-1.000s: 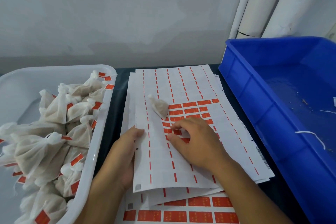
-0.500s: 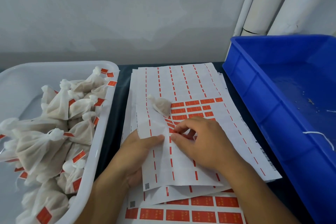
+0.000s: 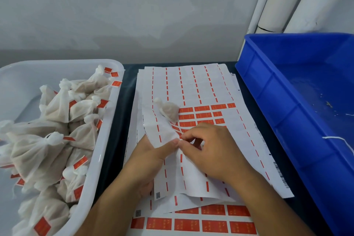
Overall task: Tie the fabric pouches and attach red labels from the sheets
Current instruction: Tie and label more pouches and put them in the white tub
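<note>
Left hand (image 3: 147, 161) pinches lifted label sheet (image 3: 193, 176); right hand (image 3: 214, 151) fingers pinch red label (image 3: 180, 137); print unreadable.

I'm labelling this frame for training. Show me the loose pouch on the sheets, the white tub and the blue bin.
loose pouch (image 3: 169, 111): head view, middle of its fabric body.
white tub (image 3: 107, 140): head view, its right rim.
blue bin (image 3: 272, 90): head view, its left wall.

Soft, even, shadowless light; edges bow, detail perhaps slightly blurred.
</note>
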The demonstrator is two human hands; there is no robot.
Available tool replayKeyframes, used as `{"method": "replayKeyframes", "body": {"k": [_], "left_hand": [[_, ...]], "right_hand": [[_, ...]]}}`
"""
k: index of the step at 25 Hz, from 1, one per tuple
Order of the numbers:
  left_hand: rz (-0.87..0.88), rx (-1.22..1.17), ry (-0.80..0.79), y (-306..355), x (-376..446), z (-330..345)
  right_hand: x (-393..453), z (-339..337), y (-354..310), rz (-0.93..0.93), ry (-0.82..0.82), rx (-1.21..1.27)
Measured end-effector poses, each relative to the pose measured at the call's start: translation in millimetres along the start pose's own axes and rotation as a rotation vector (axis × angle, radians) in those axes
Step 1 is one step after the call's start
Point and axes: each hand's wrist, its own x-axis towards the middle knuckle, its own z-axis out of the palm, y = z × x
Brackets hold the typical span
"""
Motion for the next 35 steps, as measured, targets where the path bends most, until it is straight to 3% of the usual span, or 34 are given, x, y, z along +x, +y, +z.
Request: {"method": "replayKeyframes", "body": {"k": [9, 21, 28, 32, 35], "left_hand": [[0.13, 0.106, 0.02, 1, -2, 2], [0.087, 0.132, 0.042, 6, -5, -4], [0.087, 0.145, 0.126, 13, -9, -4], [0.212, 0.239, 0.19, 12, -11, -5], [0.284, 0.458, 0.27, 10, -13, -5]], "right_hand": [[1, 3, 1, 0.003, 0.012, -0.039], [5, 1, -1, 0.173, -0.037, 0.238], [5, 6, -4, 0.167, -0.029, 0.184], [9, 0, 1, 0.254, 0.034, 0.246], [11, -7, 5, 0.314, 0.098, 0.353]]}}
